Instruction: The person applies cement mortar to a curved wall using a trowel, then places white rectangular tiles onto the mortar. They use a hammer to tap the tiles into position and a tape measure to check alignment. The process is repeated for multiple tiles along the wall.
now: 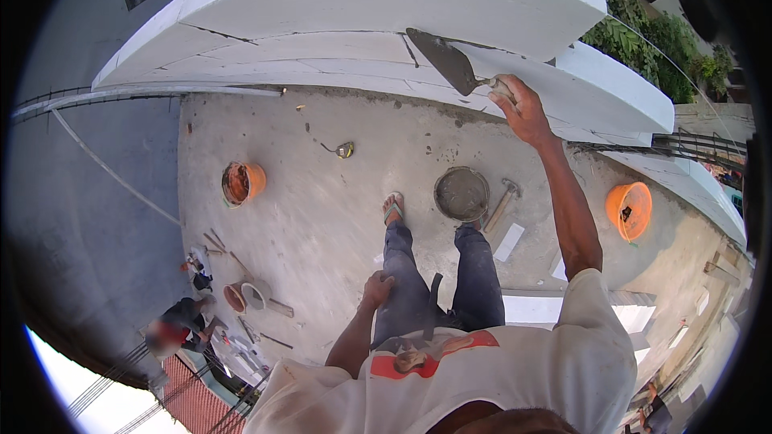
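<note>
My right hand [521, 110] is wrapped round the handle of a pointed masonry trowel [447, 63]. The trowel's grey blade lies close to the face of a white block wall [386, 2], by a joint between courses; whether it touches cannot be made out. Dark mortar lines mark some of the joints. My left hand [377, 288] is closed beside my left thigh, and anything within its fingers is hidden. By my right foot stands a round tub of grey mortar [461, 195], with a wooden-handled hammer [503, 204] on the floor to its right.
Orange buckets [255, 181] [629, 210] stand left and right on the concrete floor [322, 217]. A tape measure [345, 149] lies nearer the wall. White block pieces [509, 242] lie right of my legs. Tools and a bucket [235, 297] sit lower left, near another person [189, 321].
</note>
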Tool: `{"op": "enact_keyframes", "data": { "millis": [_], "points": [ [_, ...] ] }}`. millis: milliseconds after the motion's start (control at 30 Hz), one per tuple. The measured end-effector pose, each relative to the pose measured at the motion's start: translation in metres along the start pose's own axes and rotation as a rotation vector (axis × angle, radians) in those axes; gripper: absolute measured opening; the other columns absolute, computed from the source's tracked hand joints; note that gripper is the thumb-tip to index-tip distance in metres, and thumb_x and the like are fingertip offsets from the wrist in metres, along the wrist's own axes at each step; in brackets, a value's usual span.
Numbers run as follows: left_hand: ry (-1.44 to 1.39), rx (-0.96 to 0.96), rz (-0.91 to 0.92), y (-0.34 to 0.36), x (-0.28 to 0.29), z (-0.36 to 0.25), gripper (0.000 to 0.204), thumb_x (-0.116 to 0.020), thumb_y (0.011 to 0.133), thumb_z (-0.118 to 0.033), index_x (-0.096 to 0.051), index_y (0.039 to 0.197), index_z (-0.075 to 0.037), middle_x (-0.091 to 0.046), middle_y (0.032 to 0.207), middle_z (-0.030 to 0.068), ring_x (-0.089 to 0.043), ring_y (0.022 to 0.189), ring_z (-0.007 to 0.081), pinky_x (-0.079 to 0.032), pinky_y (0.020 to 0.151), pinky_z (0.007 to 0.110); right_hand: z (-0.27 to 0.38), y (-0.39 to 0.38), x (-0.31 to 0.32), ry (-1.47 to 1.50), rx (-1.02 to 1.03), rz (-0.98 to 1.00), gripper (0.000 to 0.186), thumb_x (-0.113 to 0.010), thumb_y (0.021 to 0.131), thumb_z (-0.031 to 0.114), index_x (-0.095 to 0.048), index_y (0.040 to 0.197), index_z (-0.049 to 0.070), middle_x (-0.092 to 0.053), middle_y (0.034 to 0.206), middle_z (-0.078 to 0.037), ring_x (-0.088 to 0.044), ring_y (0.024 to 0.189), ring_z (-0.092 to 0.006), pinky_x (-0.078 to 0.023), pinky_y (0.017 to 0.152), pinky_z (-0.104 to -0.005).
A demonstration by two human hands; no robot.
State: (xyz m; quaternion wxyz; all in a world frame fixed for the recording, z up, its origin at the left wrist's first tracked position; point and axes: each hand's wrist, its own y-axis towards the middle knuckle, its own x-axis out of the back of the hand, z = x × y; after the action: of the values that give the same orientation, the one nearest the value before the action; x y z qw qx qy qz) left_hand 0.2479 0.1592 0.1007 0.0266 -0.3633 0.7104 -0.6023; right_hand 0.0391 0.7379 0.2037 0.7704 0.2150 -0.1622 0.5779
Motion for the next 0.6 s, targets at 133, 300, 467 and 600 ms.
{"op": "enact_keyframes", "data": {
  "millis": [133, 300, 467, 600],
  "points": [
    [0.04, -0.107, -0.031, -0.001, 0.008, -0.05, 0.06, -0.067, 0.095, -0.036, -0.064, 0.138, 0.006, -0.072, 0.131, 0.028, -0.07, 0.125, 0.0382, -0.054, 0.107, 0.043, -0.016, -0.045, 0.067, 0.026, -0.085, -0.01, 0.037, -0.071, 0.103, 0.025, -0.062, 0.131, 0.002, -0.07, 0.115, -0.019, -0.068, 0.107, -0.0345, -0.052, 0.097, -0.0417],
    [0.127, -0.196, -0.077, -0.003, 0.021, -0.102, 0.061, -0.067, 0.094, -0.036, -0.064, 0.138, 0.006, -0.072, 0.13, 0.0275, -0.07, 0.124, 0.0375, -0.054, 0.107, 0.043, -0.021, -0.118, 0.153, -0.187, -0.167, -0.108, 0.035, -0.072, 0.102, 0.024, -0.061, 0.128, 0.002, -0.069, 0.112, -0.018, -0.067, 0.103, -0.0351, -0.052, 0.094, -0.0412],
    [0.092, -0.224, -0.138, 0.002, 0.041, -0.107, 0.062, -0.068, 0.091, -0.035, -0.064, 0.139, 0.005, -0.073, 0.129, 0.0278, -0.07, 0.124, 0.0381, -0.054, 0.108, 0.042, 0.073, -0.173, 0.235, -0.288, -0.208, -0.091, 0.033, -0.077, 0.099, 0.019, -0.06, 0.123, 0.003, -0.065, 0.109, -0.014, -0.064, 0.096, -0.0331, -0.051, 0.092, -0.0394],
    [0.119, -0.235, -0.102, 0.019, 0.051, -0.117, 0.064, -0.07, 0.089, -0.031, -0.062, 0.138, 0.01, -0.072, 0.13, 0.0288, -0.071, 0.121, 0.0357, -0.056, 0.102, 0.039, 0.155, -0.159, 0.319, -0.409, -0.331, -0.252, 0.036, -0.073, 0.101, 0.017, -0.061, 0.132, 0.003, -0.068, 0.118, -0.014, -0.065, 0.104, -0.0243, -0.051, 0.097, -0.0381]
  ]
}}
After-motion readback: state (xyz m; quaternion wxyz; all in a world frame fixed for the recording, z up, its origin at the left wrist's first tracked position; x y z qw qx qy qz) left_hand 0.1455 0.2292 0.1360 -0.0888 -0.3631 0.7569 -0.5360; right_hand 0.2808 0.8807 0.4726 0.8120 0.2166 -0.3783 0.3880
